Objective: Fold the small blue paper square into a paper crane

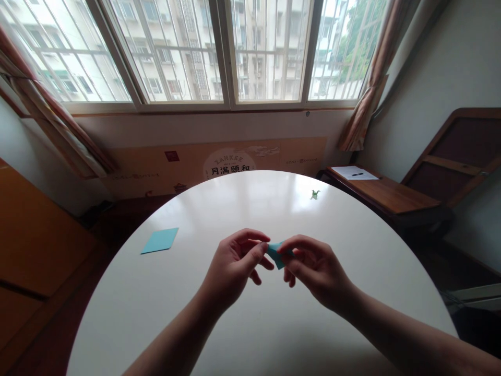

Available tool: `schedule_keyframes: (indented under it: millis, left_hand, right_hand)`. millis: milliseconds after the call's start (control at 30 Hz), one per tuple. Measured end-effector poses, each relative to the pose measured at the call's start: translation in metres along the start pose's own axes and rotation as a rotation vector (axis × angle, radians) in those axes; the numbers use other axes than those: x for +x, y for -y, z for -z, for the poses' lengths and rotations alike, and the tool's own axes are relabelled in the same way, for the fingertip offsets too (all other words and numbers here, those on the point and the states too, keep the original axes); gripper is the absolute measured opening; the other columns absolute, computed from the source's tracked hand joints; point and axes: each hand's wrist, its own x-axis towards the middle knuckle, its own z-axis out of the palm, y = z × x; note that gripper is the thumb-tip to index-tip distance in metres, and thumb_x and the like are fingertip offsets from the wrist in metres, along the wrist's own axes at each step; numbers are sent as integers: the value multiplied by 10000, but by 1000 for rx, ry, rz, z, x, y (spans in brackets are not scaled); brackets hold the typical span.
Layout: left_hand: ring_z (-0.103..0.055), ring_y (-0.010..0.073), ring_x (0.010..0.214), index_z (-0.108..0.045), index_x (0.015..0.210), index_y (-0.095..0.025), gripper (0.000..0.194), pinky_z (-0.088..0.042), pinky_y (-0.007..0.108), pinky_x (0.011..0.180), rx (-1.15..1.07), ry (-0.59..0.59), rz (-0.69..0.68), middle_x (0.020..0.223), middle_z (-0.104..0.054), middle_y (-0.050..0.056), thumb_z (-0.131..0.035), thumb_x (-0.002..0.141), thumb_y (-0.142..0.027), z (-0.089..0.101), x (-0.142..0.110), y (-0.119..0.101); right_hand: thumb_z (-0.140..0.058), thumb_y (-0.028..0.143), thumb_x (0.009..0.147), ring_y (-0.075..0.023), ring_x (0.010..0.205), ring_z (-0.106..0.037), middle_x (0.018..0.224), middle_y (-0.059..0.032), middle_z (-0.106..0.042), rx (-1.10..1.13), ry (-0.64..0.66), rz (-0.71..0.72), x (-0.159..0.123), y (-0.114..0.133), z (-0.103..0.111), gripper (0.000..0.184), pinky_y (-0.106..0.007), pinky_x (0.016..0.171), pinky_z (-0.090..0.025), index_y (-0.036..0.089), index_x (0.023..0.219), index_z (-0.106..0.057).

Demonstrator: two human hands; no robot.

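Broad sliding windows with pale frames backlit a round, glossy white table; beyond it, to the right, stood a brown wooden side table bearing white paper and a dark pen. Held above the white tabletop was a small folded piece of turquoise paper. The left hand was partly curled, thumb and index finger pinching the piece at its left end; the right hand gripped the opposite end likewise, thumb against bent fingers. Such a two-sided hold presumably kept so slight an object steady, while a flat, four-sided turquoise sheet on the left and a small green folded-paper figure toward the far edge, right of centre, probably lay apart to leave the hands room. The held piece appeared compact and angular, with a pointed lower corner; fingers covered its right portion, so its complete outline could not be determined.
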Motion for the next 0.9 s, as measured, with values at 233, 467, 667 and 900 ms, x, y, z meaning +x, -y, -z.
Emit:
schedule_keyframes:
  millis: [233, 467, 667, 900]
  left_hand:
    - [-719, 215, 761, -690, 1025, -147, 263, -520, 191, 431, 94, -19, -54, 832, -753, 81, -738, 804, -281, 0, -3, -4]
    - [-697, 206, 760, -721, 917, -143, 188, -530, 198, 433, -13, -100, -3, 919, -757, 94, -730, 754, -237, -8, -3, 1]
    - [-702, 198, 776, -715, 863, -155, 146, -522, 181, 446, -179, -163, 132, 900, -760, 70, -732, 720, -170, -10, -2, 4]
    - [-703, 206, 802, -729, 924, -157, 179, -532, 186, 454, -141, -118, 65, 903, -757, 73, -757, 754, -204, -8, -2, 4]
  right_hand:
    - [-672, 209, 888, -112, 569, -646, 768, -11, -692, 15, -45, -27, 1, 1, -1, 81, -213, 478, -552, 185, 964, -689]
    - [-679, 207, 867, -115, 565, -644, 755, -9, -666, -70, -58, -6, -1, 1, -5, 87, -207, 477, -536, 189, 951, -691]
    - [-677, 201, 873, -114, 566, -642, 721, 5, -651, -81, -57, -6, -2, 1, -8, 77, -200, 474, -533, 196, 949, -689]
    - [-696, 230, 889, -116, 573, -652, 728, 4, -659, -48, -74, -11, -2, -2, -6, 97, -196, 471, -530, 203, 982, -686]
